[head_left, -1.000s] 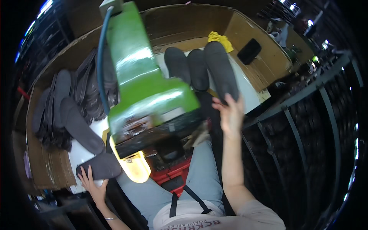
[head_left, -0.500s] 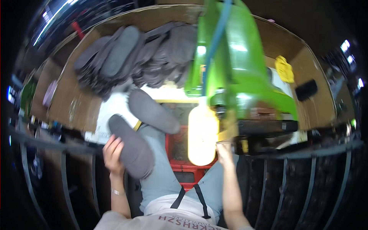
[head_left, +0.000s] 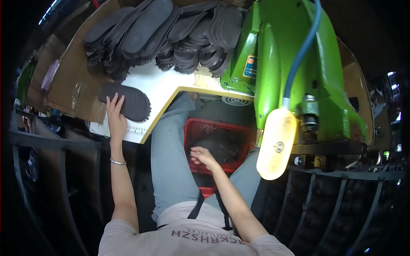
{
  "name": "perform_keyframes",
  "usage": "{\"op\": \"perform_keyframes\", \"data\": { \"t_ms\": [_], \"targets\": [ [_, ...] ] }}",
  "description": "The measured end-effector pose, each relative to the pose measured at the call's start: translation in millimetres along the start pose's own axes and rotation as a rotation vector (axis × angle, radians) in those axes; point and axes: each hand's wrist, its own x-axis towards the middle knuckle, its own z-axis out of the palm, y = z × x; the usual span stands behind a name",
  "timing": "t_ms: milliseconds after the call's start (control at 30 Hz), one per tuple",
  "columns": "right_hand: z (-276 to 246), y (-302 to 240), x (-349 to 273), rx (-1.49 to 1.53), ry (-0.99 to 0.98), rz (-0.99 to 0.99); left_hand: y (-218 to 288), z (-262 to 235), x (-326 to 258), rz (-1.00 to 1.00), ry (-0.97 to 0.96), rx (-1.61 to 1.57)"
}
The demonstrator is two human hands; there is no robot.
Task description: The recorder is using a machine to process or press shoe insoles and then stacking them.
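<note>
A dark grey shoe sole (head_left: pixel 133 104) with a jagged rim at one end lies on the white tabletop (head_left: pixel 149 79), near its left edge. My left hand (head_left: pixel 116 115) grips that sole by its near side, fingers over the top. My right hand (head_left: pixel 204 157) hangs above the red basket (head_left: pixel 220 125) between my knees. Its fingers are loosely bent and apart, and I see nothing in them. Piles of similar soles (head_left: pixel 149 25) lie at the back of the table.
A green machine (head_left: pixel 279 72) stands at the right. In front of it hangs a lit yellow lamp (head_left: pixel 277 147) on a blue flexible neck. Dark scraps (head_left: pixel 218 145) lie in the basket. Cardboard walls (head_left: pixel 79 81) border the table, and metal rails (head_left: pixel 55 141) run at the left.
My left hand has moved forward to the tabletop. My right hand has gone from beside the lamp to above the basket. A second sole at the table's front edge is no longer there.
</note>
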Motion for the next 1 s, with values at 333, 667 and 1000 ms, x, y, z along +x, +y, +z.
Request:
{"op": "perform_keyframes", "data": {
  "t_ms": [333,667,1000],
  "targets": [
    [-138.5,73.5,-93.1,0.01,0.573,-0.193,63.6,6.8,-22.2,0.106,0.562,-0.048],
    [-208.8,110.2,-189.7,-0.648,1.41,-0.121,249.7,220.9,-181.6,0.42,-0.672,-0.51],
    [-247.5,106.3,-193.2,-0.356,1.415,-0.029,234.3,475.4,-249.6,0.356,-1.587,0.461]
  ]
}}
